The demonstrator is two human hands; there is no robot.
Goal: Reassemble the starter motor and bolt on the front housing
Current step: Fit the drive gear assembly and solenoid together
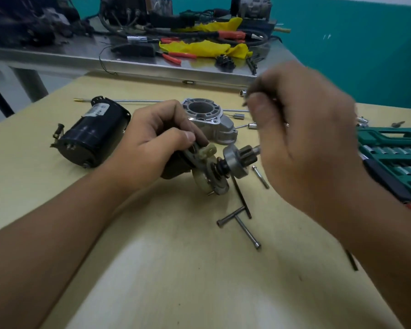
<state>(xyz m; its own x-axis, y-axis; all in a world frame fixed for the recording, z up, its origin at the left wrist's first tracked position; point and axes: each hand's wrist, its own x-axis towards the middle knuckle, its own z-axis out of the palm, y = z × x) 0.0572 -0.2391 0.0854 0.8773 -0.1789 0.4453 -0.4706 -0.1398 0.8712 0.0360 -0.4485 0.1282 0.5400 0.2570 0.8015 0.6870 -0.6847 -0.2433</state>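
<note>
Starter motor drive assembly (214, 166), steel pinion and coiled spring, centre frame, gripped by left hand (161, 138). Right hand (304, 129), blurred, pinches thin dark metal piece. Cast aluminium front housing (209, 119) behind, on wooden table (176, 269).

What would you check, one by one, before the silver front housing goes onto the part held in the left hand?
1. Left hand grips the drive assembly: ok.
2. Pinion gear end is bare and exposed: ok.
3. Front housing lies apart on the table, not yet fitted: not ok.
4. A loose bolt lies within reach: ok.
5. What the right hand holds: blurred, cannot tell.
6. Black motor body is joined: not ok, it lies separate.
</note>
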